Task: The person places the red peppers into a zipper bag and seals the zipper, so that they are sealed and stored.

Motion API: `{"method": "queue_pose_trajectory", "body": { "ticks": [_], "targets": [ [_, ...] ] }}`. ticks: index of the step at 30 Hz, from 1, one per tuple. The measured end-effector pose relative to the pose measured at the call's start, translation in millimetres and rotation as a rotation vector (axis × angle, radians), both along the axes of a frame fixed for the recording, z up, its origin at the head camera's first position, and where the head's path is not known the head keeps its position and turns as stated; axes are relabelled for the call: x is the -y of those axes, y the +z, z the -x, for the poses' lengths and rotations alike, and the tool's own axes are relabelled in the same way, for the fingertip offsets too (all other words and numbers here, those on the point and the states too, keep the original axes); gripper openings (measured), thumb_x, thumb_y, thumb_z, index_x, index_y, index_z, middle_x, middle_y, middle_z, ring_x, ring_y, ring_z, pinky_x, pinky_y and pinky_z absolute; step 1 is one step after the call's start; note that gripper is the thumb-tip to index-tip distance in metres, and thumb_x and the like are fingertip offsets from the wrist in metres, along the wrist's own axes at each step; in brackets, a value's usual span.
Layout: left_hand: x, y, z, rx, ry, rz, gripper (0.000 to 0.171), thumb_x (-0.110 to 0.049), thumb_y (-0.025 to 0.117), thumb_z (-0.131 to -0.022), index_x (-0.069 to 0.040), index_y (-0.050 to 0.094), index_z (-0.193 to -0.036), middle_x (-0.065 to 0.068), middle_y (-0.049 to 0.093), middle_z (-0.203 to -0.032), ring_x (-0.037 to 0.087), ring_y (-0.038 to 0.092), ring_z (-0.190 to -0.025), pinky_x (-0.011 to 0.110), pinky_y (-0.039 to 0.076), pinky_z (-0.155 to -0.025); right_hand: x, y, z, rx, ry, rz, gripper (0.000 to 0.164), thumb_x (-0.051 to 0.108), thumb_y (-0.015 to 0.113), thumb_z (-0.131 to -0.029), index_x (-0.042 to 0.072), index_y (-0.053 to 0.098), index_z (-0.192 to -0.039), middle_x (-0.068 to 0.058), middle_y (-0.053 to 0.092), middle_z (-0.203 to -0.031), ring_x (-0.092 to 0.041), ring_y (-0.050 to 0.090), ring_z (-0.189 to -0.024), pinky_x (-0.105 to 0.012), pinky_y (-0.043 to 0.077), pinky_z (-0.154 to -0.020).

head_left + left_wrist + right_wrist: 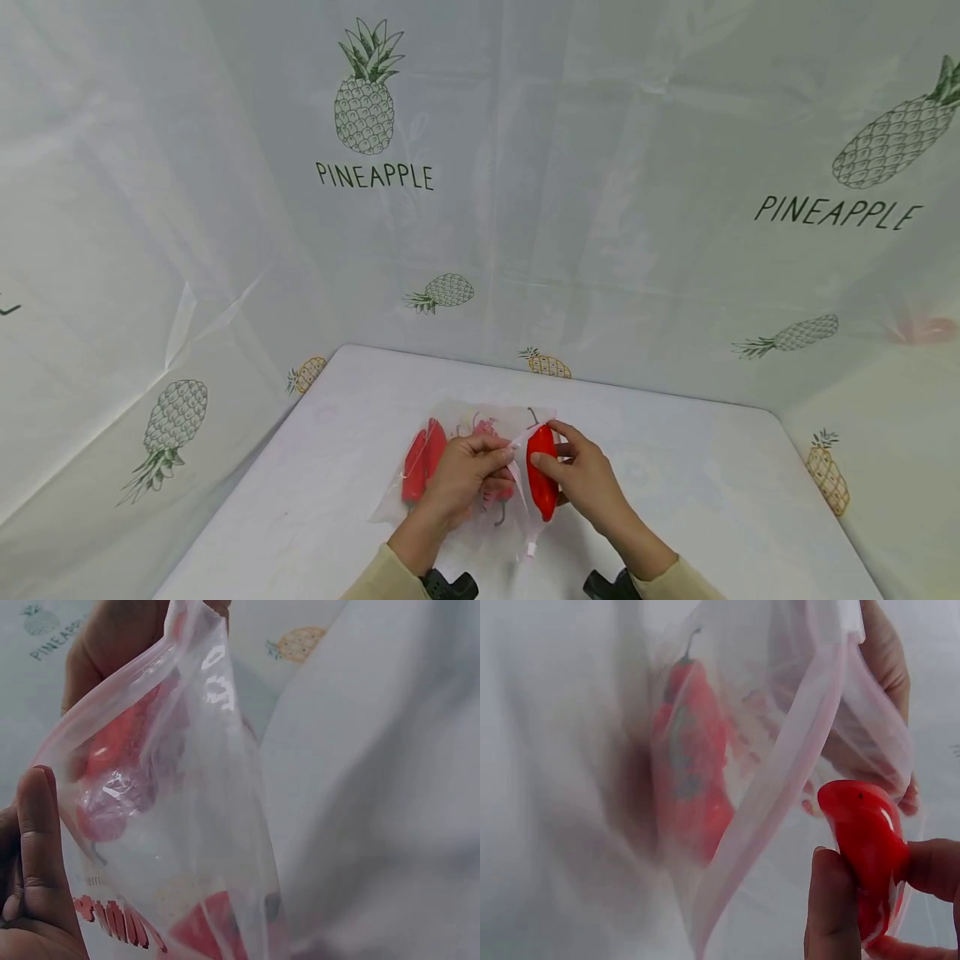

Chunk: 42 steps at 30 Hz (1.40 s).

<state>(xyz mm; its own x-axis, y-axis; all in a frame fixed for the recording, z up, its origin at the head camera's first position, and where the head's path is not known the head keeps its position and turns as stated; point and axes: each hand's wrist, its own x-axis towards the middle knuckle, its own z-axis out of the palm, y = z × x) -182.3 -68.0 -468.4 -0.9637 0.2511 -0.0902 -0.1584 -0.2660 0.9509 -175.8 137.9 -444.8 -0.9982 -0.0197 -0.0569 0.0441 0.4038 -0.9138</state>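
A clear zip bag (390, 505) with a pinkish zip strip lies on the white table, its mouth held apart on the right side. Inside it are several red peppers (414, 477), blurred by the plastic in the right wrist view. My left hand (463, 477) pinches the bag's edge between thumb and fingers. My right hand (592, 482) holds a glossy red pepper (542, 473) at the bag's mouth, thumb on one side and fingers on the other. In the right wrist view, the pepper's rounded end (859, 806) points toward the opening. Red printing (124, 924) marks the bag.
The white table (675, 475) extends around the bag. A pale curtain (585, 167) with pineapple prints hangs behind and at both sides of it. Dark wrist straps (452, 585) show at the sleeves.
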Motion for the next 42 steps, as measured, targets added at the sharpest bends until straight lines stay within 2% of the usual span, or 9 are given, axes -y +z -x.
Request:
{"method": "queue_pose_trajectory", "body": {
  "ticks": [6, 10, 17, 27, 30, 34, 38, 42],
  "targets": [
    [-2.1, 1.0, -1.6, -0.002, 0.004, -0.011, 0.028, -0.012, 0.077, -0.097, 0.006, 0.074, -0.117, 0.006, 0.074, -0.082, 0.014, 0.075, -0.068, 0.03, 0.066, -0.071, 6.0, 0.9, -3.2, 0.043, -0.021, 0.127, 0.071, 0.022, 0.081, -0.092, 0.007, 0.049, -0.154, -0.021, 0.067, -0.122, -0.027, 0.071, -0.091, -0.043, 0.066, -0.059],
    [-2.8, 1.6, -1.6, 0.008, 0.001, -0.016, 0.028, -0.013, 0.078, -0.097, 0.004, 0.075, -0.118, 0.005, 0.074, -0.081, 0.014, 0.075, -0.067, 0.029, 0.066, -0.071, 10.5, -3.6, -4.1, 0.042, -0.02, 0.187, 0.069, 0.02, 0.081, -0.092, 0.008, 0.048, -0.152, -0.022, 0.065, -0.121, -0.026, 0.071, -0.089, -0.045, 0.066, -0.058],
    [-0.9, 6.2, -0.3, -0.01, 0.026, -0.052, 0.026, -0.009, 0.076, -0.097, 0.006, 0.073, -0.118, 0.004, 0.074, -0.083, 0.013, 0.075, -0.07, 0.03, 0.066, -0.072, 16.1, -16.6, -8.4, -0.054, 0.011, 0.024, 0.074, 0.017, 0.083, -0.091, 0.016, 0.045, -0.155, -0.023, 0.065, -0.131, -0.022, 0.071, -0.09, -0.037, 0.066, -0.057],
    [1.7, 8.6, 0.4, 0.007, 0.036, -0.067, 0.028, -0.013, 0.077, -0.097, 0.005, 0.073, -0.119, 0.005, 0.076, -0.082, 0.014, 0.076, -0.07, 0.029, 0.066, -0.074, 25.0, -17.1, -9.6, -0.064, 0.018, 0.013, 0.071, 0.014, 0.081, -0.092, 0.013, 0.046, -0.154, -0.026, 0.063, -0.131, -0.023, 0.073, -0.089, -0.037, 0.066, -0.057],
    [2.1, 7.9, 1.5, 0.009, 0.04, -0.086, 0.025, -0.011, 0.077, -0.097, 0.004, 0.074, -0.117, 0.004, 0.076, -0.082, 0.013, 0.075, -0.07, 0.029, 0.066, -0.073, 26.7, -16.7, -10.0, -0.056, 0.016, 0.012, 0.072, 0.016, 0.079, -0.094, 0.013, 0.044, -0.156, -0.026, 0.063, -0.135, -0.024, 0.075, -0.092, -0.037, 0.066, -0.06],
    [2.8, 7.0, 3.3, 0.005, 0.041, -0.121, 0.017, -0.006, 0.076, -0.097, 0.002, 0.075, -0.111, 0.003, 0.074, -0.081, 0.011, 0.074, -0.068, 0.028, 0.066, -0.07, 26.2, -15.9, -11.5, -0.062, 0.057, 0.007, 0.068, 0.015, 0.073, -0.096, 0.009, 0.044, -0.157, -0.025, 0.065, -0.139, -0.027, 0.077, -0.1, -0.036, 0.067, -0.069],
    [3.8, 5.7, 3.5, 0.002, 0.048, -0.128, 0.014, -0.002, 0.074, -0.097, 0.003, 0.075, -0.109, 0.003, 0.073, -0.081, 0.011, 0.072, -0.068, 0.028, 0.066, -0.069, 22.9, -15.1, -12.0, -0.112, 0.078, -0.038, 0.06, 0.012, 0.07, -0.094, 0.004, 0.052, -0.151, -0.022, 0.071, -0.13, -0.022, 0.077, -0.098, -0.032, 0.065, -0.074],
    [4.4, 4.3, 3.2, -0.003, 0.052, -0.107, 0.018, -0.004, 0.075, -0.097, 0.006, 0.074, -0.112, 0.004, 0.074, -0.082, 0.012, 0.073, -0.069, 0.029, 0.066, -0.07, 17.6, -13.5, -9.5, -0.171, 0.022, -0.05, 0.047, 0.015, 0.074, -0.098, 0.001, 0.062, -0.141, -0.015, 0.076, -0.115, -0.02, 0.076, -0.09, -0.027, 0.065, -0.069]
  ]
}}
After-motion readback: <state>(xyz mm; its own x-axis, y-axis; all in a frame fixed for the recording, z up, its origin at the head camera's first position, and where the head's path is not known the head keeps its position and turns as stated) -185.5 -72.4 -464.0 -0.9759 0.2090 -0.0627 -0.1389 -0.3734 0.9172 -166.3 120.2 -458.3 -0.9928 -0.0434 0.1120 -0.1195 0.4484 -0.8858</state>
